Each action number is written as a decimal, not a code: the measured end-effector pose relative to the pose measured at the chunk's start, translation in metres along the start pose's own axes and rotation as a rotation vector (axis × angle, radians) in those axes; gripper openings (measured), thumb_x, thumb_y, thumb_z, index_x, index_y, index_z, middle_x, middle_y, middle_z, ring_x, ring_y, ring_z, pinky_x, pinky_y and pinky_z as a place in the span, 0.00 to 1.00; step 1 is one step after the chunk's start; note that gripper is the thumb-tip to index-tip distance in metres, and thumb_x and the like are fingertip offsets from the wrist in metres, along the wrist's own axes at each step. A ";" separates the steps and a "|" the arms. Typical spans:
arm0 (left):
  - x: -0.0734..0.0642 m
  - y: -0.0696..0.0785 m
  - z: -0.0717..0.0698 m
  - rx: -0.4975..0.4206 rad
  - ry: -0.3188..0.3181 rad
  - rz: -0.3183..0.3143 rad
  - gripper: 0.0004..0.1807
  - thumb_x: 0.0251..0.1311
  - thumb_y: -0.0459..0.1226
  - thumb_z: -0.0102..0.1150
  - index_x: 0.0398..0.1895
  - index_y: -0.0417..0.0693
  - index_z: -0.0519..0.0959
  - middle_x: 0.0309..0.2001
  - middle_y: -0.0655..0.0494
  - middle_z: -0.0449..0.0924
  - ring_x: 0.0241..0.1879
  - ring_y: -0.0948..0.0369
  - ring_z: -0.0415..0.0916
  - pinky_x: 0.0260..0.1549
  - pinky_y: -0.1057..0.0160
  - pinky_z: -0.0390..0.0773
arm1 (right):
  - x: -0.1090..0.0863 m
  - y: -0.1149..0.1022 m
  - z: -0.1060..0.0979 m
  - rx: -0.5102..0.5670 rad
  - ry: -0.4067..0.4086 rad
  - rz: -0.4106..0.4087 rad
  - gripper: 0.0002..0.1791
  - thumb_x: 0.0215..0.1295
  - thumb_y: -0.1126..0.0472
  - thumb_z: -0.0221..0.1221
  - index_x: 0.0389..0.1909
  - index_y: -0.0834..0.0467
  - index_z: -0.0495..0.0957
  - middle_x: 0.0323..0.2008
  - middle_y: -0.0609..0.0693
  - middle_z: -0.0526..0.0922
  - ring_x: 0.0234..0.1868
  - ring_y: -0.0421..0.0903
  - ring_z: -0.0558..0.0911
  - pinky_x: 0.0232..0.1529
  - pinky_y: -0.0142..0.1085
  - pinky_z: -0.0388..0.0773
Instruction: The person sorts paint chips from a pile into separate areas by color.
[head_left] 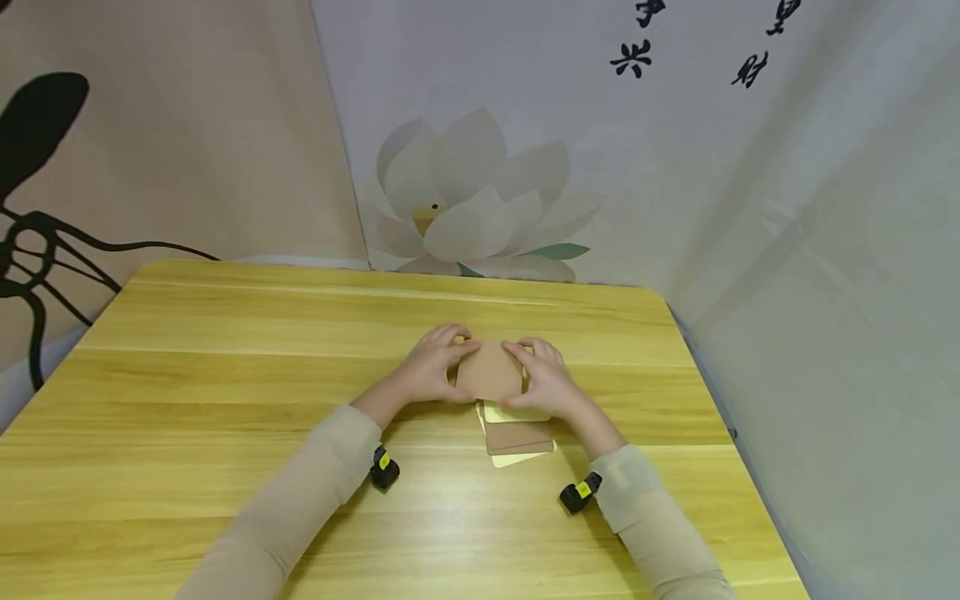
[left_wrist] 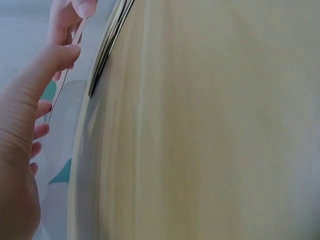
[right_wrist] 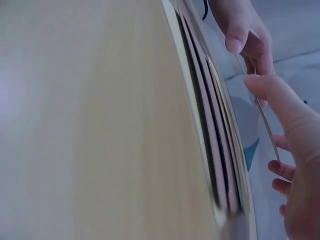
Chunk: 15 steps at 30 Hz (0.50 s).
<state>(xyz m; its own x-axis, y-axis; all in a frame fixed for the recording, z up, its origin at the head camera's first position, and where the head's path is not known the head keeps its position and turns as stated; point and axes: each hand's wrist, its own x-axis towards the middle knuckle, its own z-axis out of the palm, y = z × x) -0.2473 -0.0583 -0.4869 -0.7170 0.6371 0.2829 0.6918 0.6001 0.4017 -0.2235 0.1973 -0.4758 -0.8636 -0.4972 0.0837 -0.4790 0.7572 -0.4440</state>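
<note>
Currently, both hands grip brown card between thumb and fingers: left hand at nine o'clock side, right hand at three o'clock. Card is held raised above wooden table. Overlapping cream and brown cards lie toward five o'clock from it. Printed lotus at twelve o'clock, behind table.

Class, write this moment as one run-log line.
left hand: grips raised brown card | right hand: grips it too | other cards: overlapping on table
</note>
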 end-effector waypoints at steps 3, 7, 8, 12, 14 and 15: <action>-0.010 -0.003 -0.006 0.000 0.009 -0.004 0.48 0.37 0.58 0.71 0.63 0.45 0.73 0.59 0.50 0.65 0.66 0.49 0.54 0.63 0.44 0.53 | 0.003 -0.010 0.003 -0.005 -0.014 -0.012 0.55 0.44 0.37 0.70 0.72 0.51 0.59 0.66 0.59 0.59 0.68 0.56 0.54 0.66 0.56 0.46; -0.024 -0.009 -0.013 0.011 0.001 -0.029 0.48 0.37 0.59 0.71 0.64 0.46 0.73 0.59 0.51 0.65 0.65 0.49 0.55 0.63 0.44 0.52 | 0.008 -0.024 0.008 -0.013 -0.022 -0.030 0.53 0.45 0.35 0.68 0.72 0.51 0.60 0.67 0.59 0.59 0.68 0.55 0.53 0.66 0.56 0.46; -0.027 -0.010 -0.014 0.014 -0.004 -0.037 0.48 0.37 0.59 0.70 0.64 0.46 0.72 0.59 0.51 0.65 0.65 0.50 0.55 0.63 0.44 0.52 | 0.010 -0.028 0.009 -0.018 -0.024 -0.033 0.53 0.46 0.35 0.68 0.72 0.51 0.60 0.67 0.59 0.59 0.68 0.55 0.53 0.66 0.55 0.46; -0.040 -0.016 -0.021 0.019 -0.012 -0.053 0.48 0.39 0.59 0.70 0.64 0.45 0.72 0.59 0.50 0.65 0.65 0.49 0.54 0.62 0.42 0.52 | 0.015 -0.040 0.016 -0.035 -0.047 -0.040 0.52 0.48 0.34 0.67 0.72 0.51 0.59 0.67 0.58 0.59 0.69 0.55 0.53 0.67 0.54 0.46; -0.046 -0.018 -0.024 0.021 -0.020 -0.062 0.48 0.39 0.59 0.70 0.64 0.45 0.72 0.59 0.49 0.65 0.65 0.49 0.54 0.62 0.42 0.52 | 0.018 -0.046 0.019 -0.044 -0.062 -0.038 0.52 0.48 0.34 0.66 0.72 0.51 0.59 0.67 0.58 0.59 0.69 0.55 0.53 0.67 0.54 0.45; -0.049 -0.019 -0.026 0.024 -0.024 -0.067 0.48 0.39 0.59 0.70 0.64 0.45 0.72 0.59 0.49 0.65 0.65 0.48 0.54 0.62 0.42 0.52 | 0.020 -0.048 0.021 -0.049 -0.070 -0.037 0.52 0.48 0.33 0.66 0.72 0.51 0.59 0.67 0.57 0.59 0.69 0.55 0.53 0.67 0.53 0.45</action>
<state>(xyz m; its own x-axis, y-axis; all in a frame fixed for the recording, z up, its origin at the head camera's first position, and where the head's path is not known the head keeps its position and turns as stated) -0.2275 -0.1138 -0.4863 -0.7598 0.6064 0.2345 0.6442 0.6531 0.3981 -0.2139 0.1420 -0.4714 -0.8330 -0.5521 0.0356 -0.5187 0.7571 -0.3971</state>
